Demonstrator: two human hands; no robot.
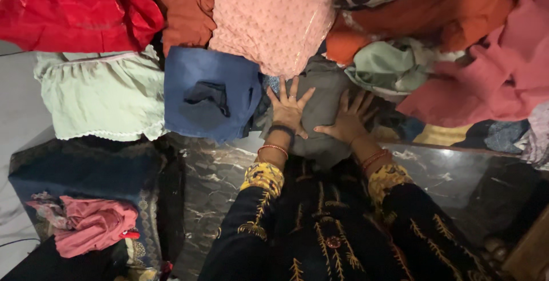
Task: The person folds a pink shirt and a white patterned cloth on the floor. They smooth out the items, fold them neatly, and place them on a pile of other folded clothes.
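While both palms press flat, we have our left hand (287, 108) and right hand (347, 122) on the grey garment (320, 106), fingers spread, pinching nothing. It lies at the marble floor (217, 183) edge, between the folded blue garment (210, 93) and the pale green cloth (382, 63), below the pink dotted fabric (274, 18).

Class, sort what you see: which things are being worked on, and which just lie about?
In hand: grey garment, pressed flat by left hand and right hand.
Lying about: blue folded cloth, pale green garment, red garment, pink bundle.
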